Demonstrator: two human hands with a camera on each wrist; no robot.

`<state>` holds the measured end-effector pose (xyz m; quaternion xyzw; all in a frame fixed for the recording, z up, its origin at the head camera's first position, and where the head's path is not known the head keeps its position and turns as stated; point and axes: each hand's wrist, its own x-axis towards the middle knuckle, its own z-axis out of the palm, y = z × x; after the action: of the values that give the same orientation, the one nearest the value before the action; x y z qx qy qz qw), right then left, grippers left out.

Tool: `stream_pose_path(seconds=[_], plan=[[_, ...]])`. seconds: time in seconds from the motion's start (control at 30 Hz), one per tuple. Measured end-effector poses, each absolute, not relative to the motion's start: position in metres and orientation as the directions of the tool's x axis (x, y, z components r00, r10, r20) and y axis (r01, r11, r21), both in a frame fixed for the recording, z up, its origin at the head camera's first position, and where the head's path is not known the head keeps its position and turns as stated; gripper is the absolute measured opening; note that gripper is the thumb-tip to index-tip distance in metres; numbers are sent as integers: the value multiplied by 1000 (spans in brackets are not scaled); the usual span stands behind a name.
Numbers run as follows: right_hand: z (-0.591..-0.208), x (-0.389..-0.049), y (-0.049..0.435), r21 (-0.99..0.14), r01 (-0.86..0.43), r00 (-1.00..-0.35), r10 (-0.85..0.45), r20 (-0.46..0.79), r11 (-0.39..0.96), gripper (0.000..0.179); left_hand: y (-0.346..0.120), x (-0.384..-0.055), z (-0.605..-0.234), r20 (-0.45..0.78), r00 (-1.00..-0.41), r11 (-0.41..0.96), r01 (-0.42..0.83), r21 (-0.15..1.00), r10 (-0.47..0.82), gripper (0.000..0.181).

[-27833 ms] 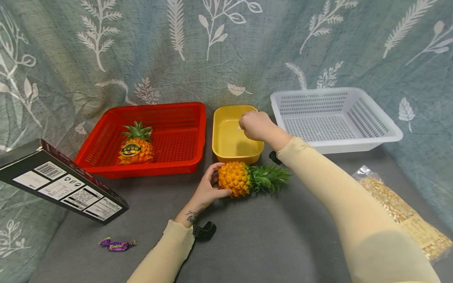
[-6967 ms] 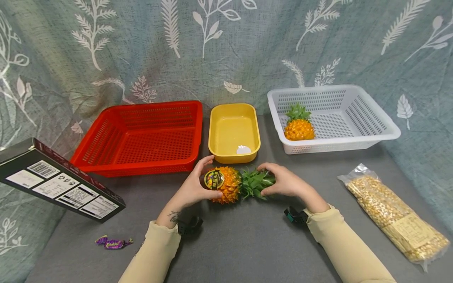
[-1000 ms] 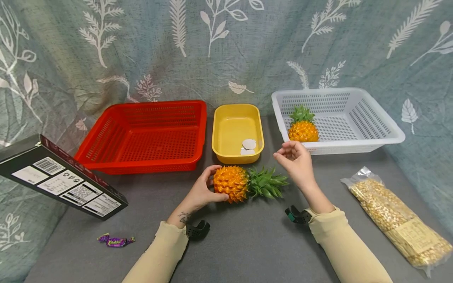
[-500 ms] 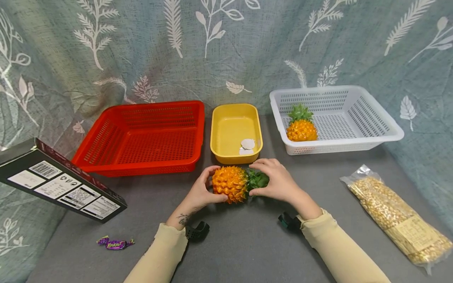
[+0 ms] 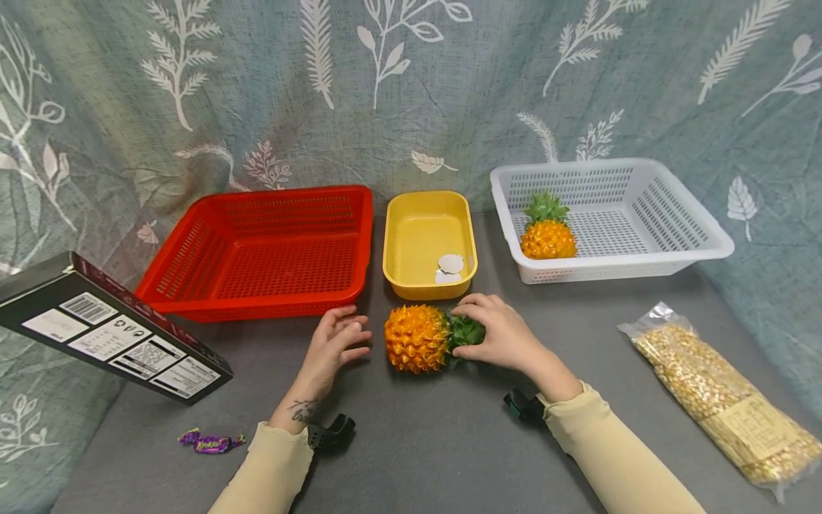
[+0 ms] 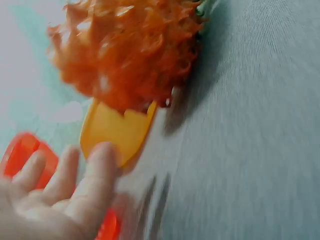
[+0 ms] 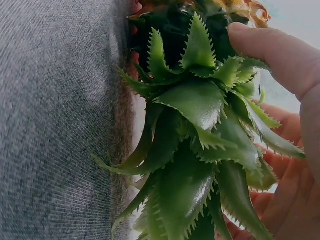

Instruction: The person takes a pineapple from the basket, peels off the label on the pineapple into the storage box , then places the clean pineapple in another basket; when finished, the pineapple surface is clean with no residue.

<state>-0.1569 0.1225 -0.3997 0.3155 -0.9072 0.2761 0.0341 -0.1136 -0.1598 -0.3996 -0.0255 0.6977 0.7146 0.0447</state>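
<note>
An orange toy-like pineapple (image 5: 417, 338) with a green leafy crown lies on its side on the grey table, crown to the right. My right hand (image 5: 504, 335) grips it around the crown, thumb at the near side and fingers at the far side. In the right wrist view the spiky leaves (image 7: 195, 105) sit inside the curve of that hand. My left hand (image 5: 327, 350) is just left of the fruit's base, apart from it, fingers loosely bent and holding nothing. The left wrist view shows its spread fingers (image 6: 95, 185) below the bumpy orange body.
Behind stand a red basket (image 5: 359, 285), a yellow tub (image 5: 417, 289) with white round stickers (image 5: 451, 264) in it, and a white basket (image 5: 616, 268) holding another pineapple (image 5: 549, 239). A black box (image 5: 128, 335) and purple candy (image 5: 212, 442) lie left, a corn kernel bag (image 5: 719, 392) right.
The left hand has let go of the pineapple and moved left. The right hand came down onto the crown. Earlier, one pineapple appeared in the white basket, the red one emptied, and stickers appeared in the tub.
</note>
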Motion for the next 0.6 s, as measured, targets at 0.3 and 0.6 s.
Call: stream_pose_path(seconds=[0.3, 0.6], plan=[[-396, -156, 121, -480, -588, -801, -551, 234, 651, 53, -183, -115, -399, -75, -921, -450, 115, 886, -383, 32], [-381, -154, 120, -460, -587, -803, -553, 223, 666, 56, -190, -131, -395, -43, -789, -535, 374, 757, -613, 47]])
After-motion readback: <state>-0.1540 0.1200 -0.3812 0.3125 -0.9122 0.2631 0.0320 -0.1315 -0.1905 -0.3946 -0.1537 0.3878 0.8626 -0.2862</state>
